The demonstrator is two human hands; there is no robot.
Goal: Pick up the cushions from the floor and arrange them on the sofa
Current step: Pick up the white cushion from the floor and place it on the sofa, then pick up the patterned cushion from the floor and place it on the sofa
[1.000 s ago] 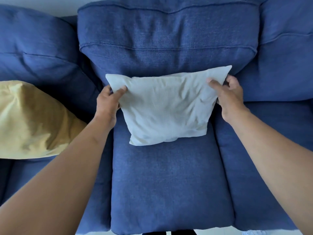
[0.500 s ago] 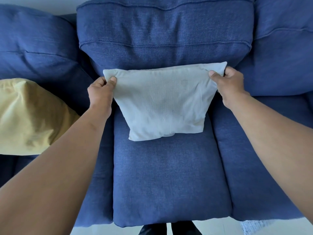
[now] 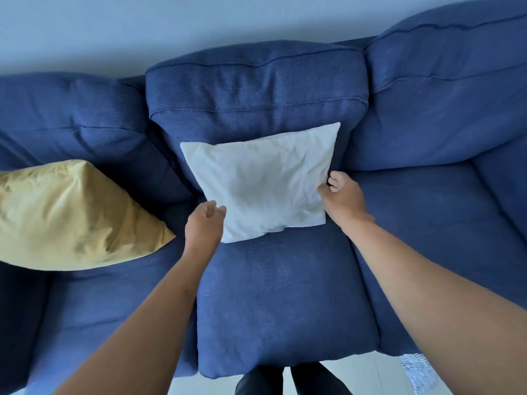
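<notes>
blue fabric sofa (image 3: 279, 295) against a pale wall (image 3: 114, 29) — white cushion (image 3: 262, 181) propped on its middle seat, yellow cushion (image 3: 65, 212) left; left hand (image 3: 204, 225) and right hand (image 3: 343, 199) at its edges, fingers loosely curled, gripping nothing.

Bare seat (image 3: 285, 295) lies open at six o'clock of the white cushion (image 3: 262, 181); a yellow cushion (image 3: 71, 215) blocks nine o'clock.
</notes>
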